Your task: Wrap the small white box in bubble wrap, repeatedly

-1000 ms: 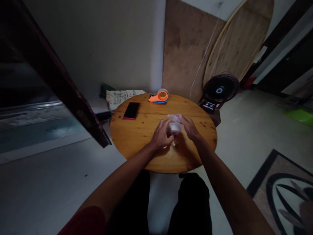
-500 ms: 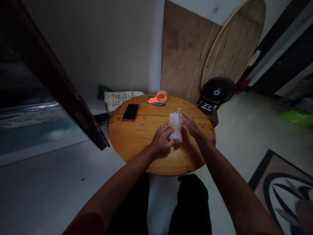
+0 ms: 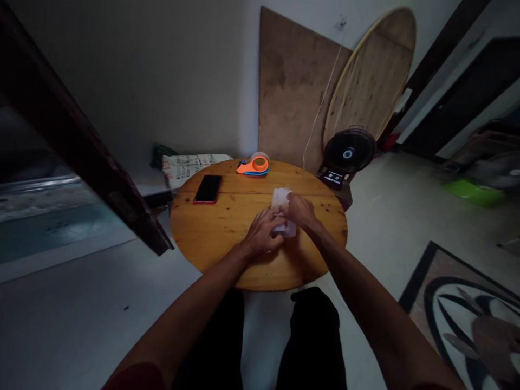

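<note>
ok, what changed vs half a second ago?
Right hand moved left, from the bundle's right edge to over the bundle. The narrow strip poking off the bundle's far end no longer shows. Unchanged: left hand on the bundle's left side; phone and tape dispenser in place on the table.

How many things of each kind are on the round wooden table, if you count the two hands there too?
Smartphone: 1
Orange-and-blue tape dispenser, counted with its roll: 1
Whitish plastic-wrapped bundle: 1
Hands, the left hand and the right hand: 2
Total: 5
</note>
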### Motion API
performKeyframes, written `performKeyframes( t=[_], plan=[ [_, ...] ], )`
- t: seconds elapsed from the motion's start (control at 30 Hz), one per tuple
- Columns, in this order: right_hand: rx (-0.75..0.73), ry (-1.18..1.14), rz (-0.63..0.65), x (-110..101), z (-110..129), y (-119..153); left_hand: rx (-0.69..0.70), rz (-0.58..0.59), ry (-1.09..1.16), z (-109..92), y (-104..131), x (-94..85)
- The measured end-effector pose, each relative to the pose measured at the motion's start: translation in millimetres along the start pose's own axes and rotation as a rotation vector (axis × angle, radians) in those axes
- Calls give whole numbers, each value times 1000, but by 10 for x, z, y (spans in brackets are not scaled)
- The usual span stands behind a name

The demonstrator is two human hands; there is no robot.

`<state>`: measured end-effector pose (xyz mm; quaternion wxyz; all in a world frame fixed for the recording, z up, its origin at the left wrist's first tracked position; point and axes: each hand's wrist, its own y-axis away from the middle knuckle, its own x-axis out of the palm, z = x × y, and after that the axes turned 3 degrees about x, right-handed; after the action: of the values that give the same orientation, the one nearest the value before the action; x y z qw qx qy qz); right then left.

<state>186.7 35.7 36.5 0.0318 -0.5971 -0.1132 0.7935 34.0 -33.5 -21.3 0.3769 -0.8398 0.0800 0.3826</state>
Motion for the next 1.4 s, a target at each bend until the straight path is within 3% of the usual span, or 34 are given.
performKeyframes(
  t=[0.1,0.23,0.3,0.37,0.5,0.6,0.63,0.8,0.9,1.13,1.4],
  plan=[
    [75,-29,-28,18,-208,-10,-19,-8,-11,-15,10,2],
    [158,-325,-124,-52,-599,89,-68,-35,-13,-22,-3,9],
    [145,-418,-135,-101,-665,147,-72,-36,-18,-14,-8,14],
    [92,-459,-128,-131,-587,164,-60,-21,-26,-1,-7,18],
    [-92,-376,-34,-122,-171,51,-15,38,-31,15,6,8],
    [-55,-245,161,-121,1,-35,-40,45,-30,3,8,-13],
    [-40,-236,171,-129,-15,-36,-59,40,-30,-6,5,-20],
    [-13,-302,38,-138,-458,151,-149,-2,-49,-34,-32,-30],
    [2,-405,-36,-28,-674,291,-208,-95,-90,-17,-38,-13],
    [149,-605,-232,280,-671,407,-382,-200,-153,49,5,-41],
    [131,-807,-259,385,-749,412,-426,-296,8,144,8,-94]
  ],
)
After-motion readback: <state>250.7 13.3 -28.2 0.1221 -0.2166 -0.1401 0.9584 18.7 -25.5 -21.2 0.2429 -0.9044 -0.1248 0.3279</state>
